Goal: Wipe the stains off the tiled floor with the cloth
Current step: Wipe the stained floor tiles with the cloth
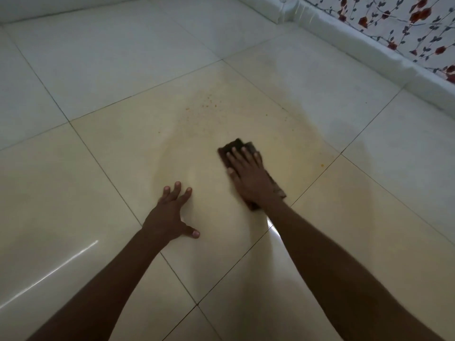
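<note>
Both hands lie flat: right hand (pixel 248 179) presses cloth (pixel 237 145) near orange stains (pixel 208 100), left hand (pixel 171 212) spread on bare tile (pixel 110 168).

The tiled floor (pixel 103 70) lies bare across the left, the top and the lower part of the frame, so a hand could sweep there unhindered. In the centre, the left hand (pixel 170 215) rests with spread fingers on the tile, and just right of it the right hand (pixel 248 175) lies flat on the dark cloth (pixel 237 145); a narrow strip of floor runs between them. Orange stains (pixel 206 100) dot the open tile above both hands. At upper right, a white skirting ledge (pixel 369 45) under flowered wallpaper (pixel 406 23) bounds the floor.
</note>
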